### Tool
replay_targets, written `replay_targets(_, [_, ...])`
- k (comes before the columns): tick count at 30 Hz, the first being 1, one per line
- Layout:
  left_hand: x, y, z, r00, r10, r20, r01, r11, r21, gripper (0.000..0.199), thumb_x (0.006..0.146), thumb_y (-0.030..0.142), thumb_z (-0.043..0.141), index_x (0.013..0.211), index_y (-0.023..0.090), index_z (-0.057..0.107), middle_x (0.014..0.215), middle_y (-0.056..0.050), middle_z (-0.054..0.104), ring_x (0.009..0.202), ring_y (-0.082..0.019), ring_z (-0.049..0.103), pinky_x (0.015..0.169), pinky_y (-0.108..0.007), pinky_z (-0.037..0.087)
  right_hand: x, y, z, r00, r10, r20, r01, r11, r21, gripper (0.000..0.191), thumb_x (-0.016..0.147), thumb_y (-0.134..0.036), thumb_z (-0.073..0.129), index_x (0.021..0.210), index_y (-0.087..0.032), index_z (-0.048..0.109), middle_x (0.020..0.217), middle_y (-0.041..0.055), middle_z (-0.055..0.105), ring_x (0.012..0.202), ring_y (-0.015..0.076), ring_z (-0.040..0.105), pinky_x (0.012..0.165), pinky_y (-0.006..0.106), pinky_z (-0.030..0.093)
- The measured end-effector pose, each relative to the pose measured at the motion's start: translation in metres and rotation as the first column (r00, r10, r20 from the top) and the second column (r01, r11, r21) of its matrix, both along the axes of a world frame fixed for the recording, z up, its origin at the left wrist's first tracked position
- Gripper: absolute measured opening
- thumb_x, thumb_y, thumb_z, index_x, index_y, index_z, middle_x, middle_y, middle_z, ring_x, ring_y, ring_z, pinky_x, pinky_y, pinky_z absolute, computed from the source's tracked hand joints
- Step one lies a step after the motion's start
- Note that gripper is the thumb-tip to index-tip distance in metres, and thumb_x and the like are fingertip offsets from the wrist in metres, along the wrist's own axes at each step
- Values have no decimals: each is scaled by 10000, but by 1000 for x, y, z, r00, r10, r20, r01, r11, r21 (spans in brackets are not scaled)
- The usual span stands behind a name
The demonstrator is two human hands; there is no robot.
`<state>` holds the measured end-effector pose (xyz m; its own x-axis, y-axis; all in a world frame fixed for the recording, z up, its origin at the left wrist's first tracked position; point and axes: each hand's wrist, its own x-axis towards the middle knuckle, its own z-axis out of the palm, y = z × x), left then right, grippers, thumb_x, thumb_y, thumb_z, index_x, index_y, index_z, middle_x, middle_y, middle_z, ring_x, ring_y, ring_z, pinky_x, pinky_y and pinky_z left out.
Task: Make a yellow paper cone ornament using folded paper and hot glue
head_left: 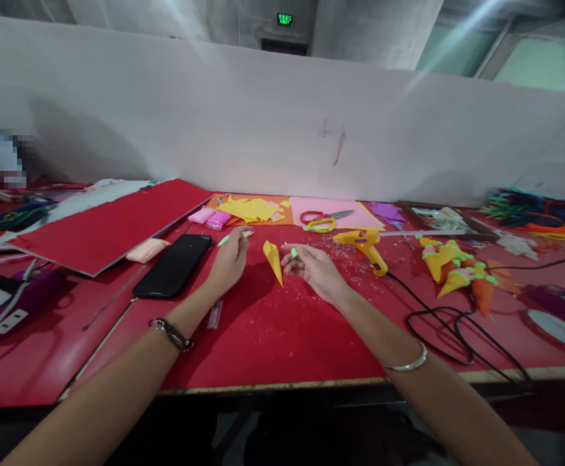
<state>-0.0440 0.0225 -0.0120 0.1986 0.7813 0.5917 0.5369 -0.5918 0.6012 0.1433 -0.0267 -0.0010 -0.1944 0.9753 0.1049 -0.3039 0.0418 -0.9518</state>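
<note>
Red-surfaced worktop [272, 353] is spread beneath everything; above it the left hand [231, 257] and right hand [314, 268] are raised; between them a slim yellow paper cone [273, 261] is seen unheld; in the left grip a partly hidden green-and-white packet [223, 241] is held; in the right, a small bright-green soft lump [294, 252] is pinched; shaping seems in hand, so light, even finger pressure is called for.

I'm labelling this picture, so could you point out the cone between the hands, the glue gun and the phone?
Cone [273, 260]: head view, middle of its yellow side.
Glue gun [367, 239]: head view, on its yellow body.
Phone [173, 266]: head view, middle of its black face.
</note>
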Motion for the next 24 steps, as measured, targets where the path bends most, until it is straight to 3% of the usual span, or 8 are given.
replay_targets(4, [0, 0, 0, 999, -25, -33, 24, 1000, -14, 262, 863, 224, 299, 1066, 139, 440, 785, -42, 532, 684, -133, 499, 637, -253, 392, 0, -2, 2, 993, -46, 106, 41, 998, 44, 179, 724, -336, 581, 719, -158, 596, 519, -48, 547, 395, 35, 472, 417, 167, 377])
replay_targets(7, [0, -2, 0, 998, -25, -56, 23, 999, -21, 264, 858, 213, 313, 1072, 137, 448, 816, -48, 547, 700, -132, 509, 652, -250, 399, -1, -2, 3, 993, -52, 103, 48, 998, 34, 133, 656, -258, 653, 724, -163, 591, 629, -27, 614, 492, 51, 549, 505, 176, 437])
replay_targets(11, [0, -4, 3, 998, -20, -58, 21, 1000, 7, 251, 865, 215, 289, 1008, 150, 485, 890, -59, 571, 760, -139, 527, 711, -263, 400, -2, -1, 2, 1000, -28, 14, 28, 999, -33, 213, 718, -290, 585, 895, -171, 596, 839, 33, 654, 687, 97, 622, 661, 229, 479])
replay_targets(17, [-1, -6, 7, 994, -6, -105, 7, 1000, 5, 242, 869, 261, 298, 882, 168, 520, 842, -42, 585, 763, -147, 539, 701, -256, 394, 1, -1, 4, 987, -88, 134, 78, 994, 75, 186, 702, -337, 605, 643, -165, 568, 488, -61, 515, 398, 35, 451, 426, 171, 375])
replay_targets(21, [-2, -5, 3, 992, -4, -126, 6, 1000, 11, 227, 860, 204, 299, 944, 178, 508, 777, -25, 560, 711, -135, 531, 643, -236, 387, 1, 1, 1, 993, -83, 80, 80, 996, 45, 174, 629, -262, 669, 773, -184, 611, 683, -28, 619, 601, 65, 568, 599, 196, 449])
replay_targets(24, [-2, -3, 1, 992, -10, -128, 11, 1000, 13, 232, 855, 184, 297, 969, 174, 498, 744, -22, 544, 700, -135, 527, 631, -233, 386, 1, 1, 1, 999, -37, 25, 38, 999, -10, 237, 699, -337, 600, 869, -173, 609, 764, 22, 650, 692, 106, 612, 657, 236, 466])
